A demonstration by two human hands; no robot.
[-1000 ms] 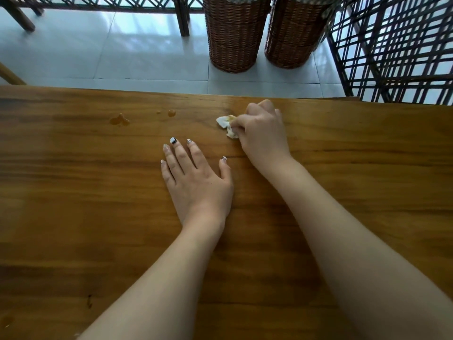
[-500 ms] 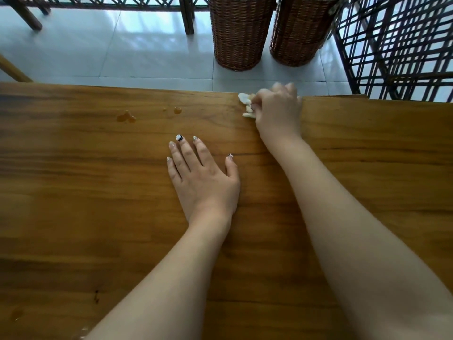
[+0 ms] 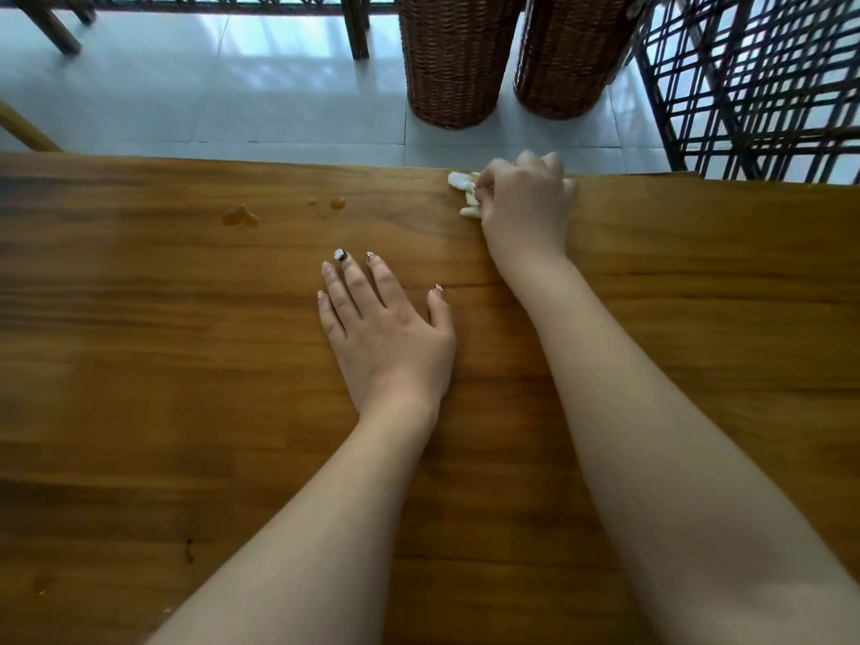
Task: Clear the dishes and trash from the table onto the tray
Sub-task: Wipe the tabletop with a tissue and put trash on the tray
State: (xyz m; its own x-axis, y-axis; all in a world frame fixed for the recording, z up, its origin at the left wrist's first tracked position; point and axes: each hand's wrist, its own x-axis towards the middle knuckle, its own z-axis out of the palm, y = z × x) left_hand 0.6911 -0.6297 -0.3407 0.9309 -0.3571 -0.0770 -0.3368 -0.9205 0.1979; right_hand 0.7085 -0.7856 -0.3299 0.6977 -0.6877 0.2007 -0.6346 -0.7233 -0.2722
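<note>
Seemingly the clearing is close to done, as far as this view goes; no dishes stand on the worktop [image 3: 139,365] and the only trash in sight is one small crumpled wad [image 3: 463,190] of pale paper or the like, at the far edge, right of centre. The right hand [image 3: 526,202] is on that wad, its grip closed round it, fingers curled and thumb side pinching, with the white bits showing at the hand's left; whether the wad is lifted or pressed to the wood I cannot tell. The left hand [image 3: 386,332] lies flat on the worktop near the middle, its grip apart, fingers straight and spread, holding nothing.

The tray is not in view, so what has gone onto it cannot be judged; the wad is plainly not there yet. A few amber drops [image 3: 239,217] sit on the wood to the far left of the hands, well apart from the wad; they look wet and unwiped. Beyond the edge two baskets [image 3: 449,62] stand on the tiled floor [image 3: 232,86].

What is left, by my reading: bring the wad to the tray, and perhaps deal with the drops; the closed grip on soft paper should carry it easily.
</note>
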